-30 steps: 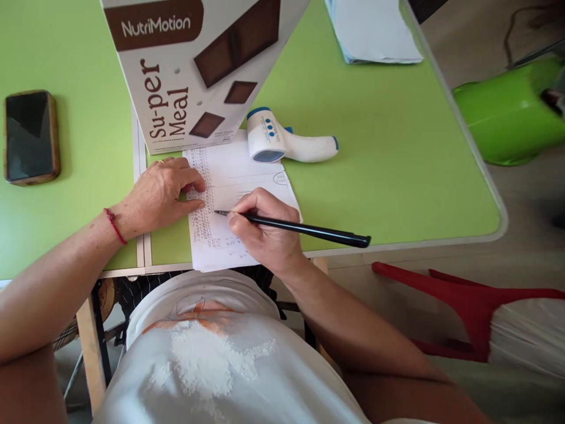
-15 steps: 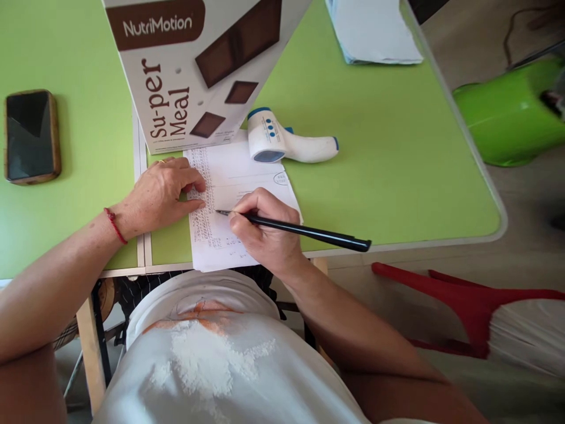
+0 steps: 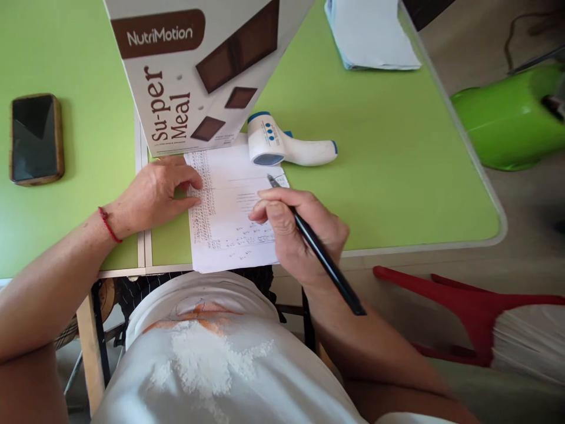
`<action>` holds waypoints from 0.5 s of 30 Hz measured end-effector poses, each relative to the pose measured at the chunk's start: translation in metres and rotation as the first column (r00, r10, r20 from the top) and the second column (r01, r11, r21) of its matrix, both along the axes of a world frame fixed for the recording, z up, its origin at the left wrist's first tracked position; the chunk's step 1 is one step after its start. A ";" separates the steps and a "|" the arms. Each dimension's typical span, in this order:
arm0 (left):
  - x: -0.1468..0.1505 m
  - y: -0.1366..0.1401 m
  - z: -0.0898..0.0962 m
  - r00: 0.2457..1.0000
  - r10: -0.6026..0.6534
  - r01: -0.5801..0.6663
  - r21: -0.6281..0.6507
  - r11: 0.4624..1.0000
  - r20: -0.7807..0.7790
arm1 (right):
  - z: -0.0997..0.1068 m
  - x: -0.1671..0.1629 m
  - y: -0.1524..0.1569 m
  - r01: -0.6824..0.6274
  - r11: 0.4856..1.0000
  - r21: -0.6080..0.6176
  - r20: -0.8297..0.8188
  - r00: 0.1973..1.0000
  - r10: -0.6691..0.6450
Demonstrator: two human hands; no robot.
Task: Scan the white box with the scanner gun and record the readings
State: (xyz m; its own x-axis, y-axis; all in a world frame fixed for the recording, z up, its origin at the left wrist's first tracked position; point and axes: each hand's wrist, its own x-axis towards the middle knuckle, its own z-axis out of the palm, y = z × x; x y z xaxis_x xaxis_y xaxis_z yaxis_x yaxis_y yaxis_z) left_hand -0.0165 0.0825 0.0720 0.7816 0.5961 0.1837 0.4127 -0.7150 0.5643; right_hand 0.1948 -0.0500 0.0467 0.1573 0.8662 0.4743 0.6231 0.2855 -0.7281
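The right hand (image 3: pixel 300 229) pinches a black pen (image 3: pixel 315 244) between thumb and fingers, its tip near the upper right corner of a sheet of paper (image 3: pixel 229 206) on the green table (image 3: pixel 375 176). The left hand (image 3: pixel 156 191) rests on the sheet's left edge, fingers curled together, pressing it down. Just beyond the paper lie a white thermometer (image 3: pixel 286 144) and a tall box (image 3: pixel 194 70). A phone (image 3: pixel 36 138) sits well off to the left.
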 end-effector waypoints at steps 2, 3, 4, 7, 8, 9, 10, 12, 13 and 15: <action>-0.007 0.003 0.006 0.995 0.042 -0.044 0.015 0.999 0.086 | 0.002 0.012 -0.005 -0.060 0.995 -0.076 0.121 0.990 0.069; -0.010 0.005 0.008 0.991 0.053 -0.056 0.025 0.998 0.124 | 0.001 0.018 -0.008 -0.080 0.991 -0.107 0.187 0.977 0.099; -0.012 0.006 0.009 0.988 0.043 -0.049 0.038 0.998 0.149 | -0.001 0.023 -0.010 -0.095 0.987 -0.129 0.245 0.961 0.125; -0.016 0.007 0.006 0.989 -0.086 0.077 0.083 0.994 0.121 | -0.011 0.035 -0.014 -0.127 0.981 -0.149 0.342 0.924 0.172; -0.016 0.007 0.003 0.988 -0.137 0.130 0.089 0.988 0.078 | -0.015 0.037 -0.015 -0.142 0.978 -0.154 0.356 0.915 0.189; -0.015 0.005 0.000 0.984 -0.177 0.174 0.086 0.981 0.027 | -0.018 0.039 -0.015 -0.155 0.974 -0.163 0.368 0.907 0.205; -0.013 0.004 -0.003 0.979 -0.204 0.205 0.077 0.976 -0.023 | -0.021 0.040 -0.016 -0.163 0.972 -0.172 0.379 0.899 0.218; -0.011 0.001 -0.007 0.970 -0.215 0.221 0.049 0.974 -0.110 | -0.025 0.040 -0.015 -0.171 0.970 -0.173 0.398 0.888 0.228; -0.010 -0.001 -0.008 0.969 -0.207 0.214 0.039 0.976 -0.136 | -0.026 0.040 -0.015 -0.177 0.971 -0.164 0.407 0.884 0.230; -0.009 -0.003 -0.009 0.968 -0.189 0.195 0.021 0.981 -0.163 | -0.026 0.040 -0.014 -0.188 0.972 -0.142 0.420 0.878 0.231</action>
State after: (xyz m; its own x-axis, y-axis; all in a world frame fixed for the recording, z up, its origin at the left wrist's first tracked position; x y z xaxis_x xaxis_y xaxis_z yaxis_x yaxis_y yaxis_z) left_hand -0.0252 0.0795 0.0634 0.9016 0.4275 0.0661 0.3485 -0.8084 0.4744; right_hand 0.2343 -0.0642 0.0209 -0.2337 0.8999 0.3683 0.8142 0.3882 -0.4318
